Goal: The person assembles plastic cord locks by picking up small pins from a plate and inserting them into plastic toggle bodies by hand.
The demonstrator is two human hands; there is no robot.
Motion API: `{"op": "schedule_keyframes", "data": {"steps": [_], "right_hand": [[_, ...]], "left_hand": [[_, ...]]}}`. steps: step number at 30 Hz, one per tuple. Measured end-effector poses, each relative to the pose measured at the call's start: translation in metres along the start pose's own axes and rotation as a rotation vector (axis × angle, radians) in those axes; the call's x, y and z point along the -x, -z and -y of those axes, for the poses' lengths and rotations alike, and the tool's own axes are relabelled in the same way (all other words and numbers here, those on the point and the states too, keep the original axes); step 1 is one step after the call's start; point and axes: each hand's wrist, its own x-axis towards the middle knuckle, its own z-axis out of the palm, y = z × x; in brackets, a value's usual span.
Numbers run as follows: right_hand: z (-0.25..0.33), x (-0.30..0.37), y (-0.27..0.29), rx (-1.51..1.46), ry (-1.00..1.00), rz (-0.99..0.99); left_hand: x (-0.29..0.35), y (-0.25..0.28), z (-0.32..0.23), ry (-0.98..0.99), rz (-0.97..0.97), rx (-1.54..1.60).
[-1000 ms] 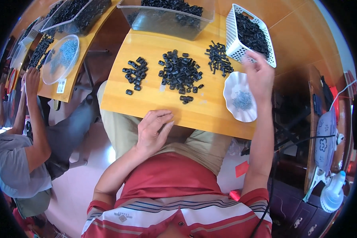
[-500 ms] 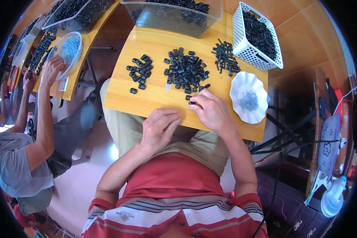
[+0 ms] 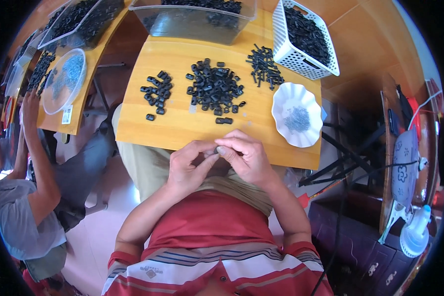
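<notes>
My left hand point(image 3: 188, 166) and my right hand point(image 3: 245, 159) meet at the near edge of the wooden table point(image 3: 182, 129). Their fingertips are pinched together on a small part that the fingers mostly hide. Just beyond them two loose black parts point(image 3: 224, 120) lie in front of a middle pile of black ring-shaped parts point(image 3: 213, 89). A smaller pile of the same parts point(image 3: 156, 92) lies to the left. A heap of black pins point(image 3: 264, 61) lies to the right. A white scalloped dish point(image 3: 281, 106) with tiny grey metal bits sits by my right hand.
A white slotted basket point(image 3: 287, 53) and a clear bin point(image 3: 192, 27), both holding black parts, stand at the table's far edge. A co-worker's arm point(image 3: 34, 158) reaches to a neighbouring table with a round clear dish point(image 3: 64, 79). A white fan point(image 3: 413, 238) stands at the lower right.
My right hand came back from the white basket, dipped to the loose black parts near the middle pile, then drew in to meet my left hand at the table's edge.
</notes>
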Motion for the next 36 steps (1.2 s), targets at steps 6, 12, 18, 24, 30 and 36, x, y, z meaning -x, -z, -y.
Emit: {"op": "schedule_keyframes", "data": {"steps": [6, 12, 18, 24, 30, 36], "right_hand": [[0.004, 0.010, 0.003, -0.005, -0.009, -0.002], [-0.006, 0.021, 0.067, 0.466, -0.121, -0.215], [-0.011, 0.031, 0.125, 0.788, -0.363, -0.238], [-0.023, 0.039, 0.132, 0.904, -0.494, -0.153], [-0.028, 0.038, 0.131, 0.857, -0.490, -0.145], [-0.027, 0.035, 0.132, 0.870, -0.479, -0.129]], "left_hand": [[0.001, -0.008, 0.005, 0.073, -0.010, 0.224], [0.001, -0.004, -0.003, 0.041, 0.022, 0.169], [0.004, -0.007, -0.009, 0.079, 0.034, 0.181], [0.004, -0.010, -0.008, 0.053, 0.034, 0.167], [0.001, -0.016, -0.009, 0.084, 0.049, 0.206], [0.000, -0.019, -0.012, 0.110, 0.061, 0.245]]}}
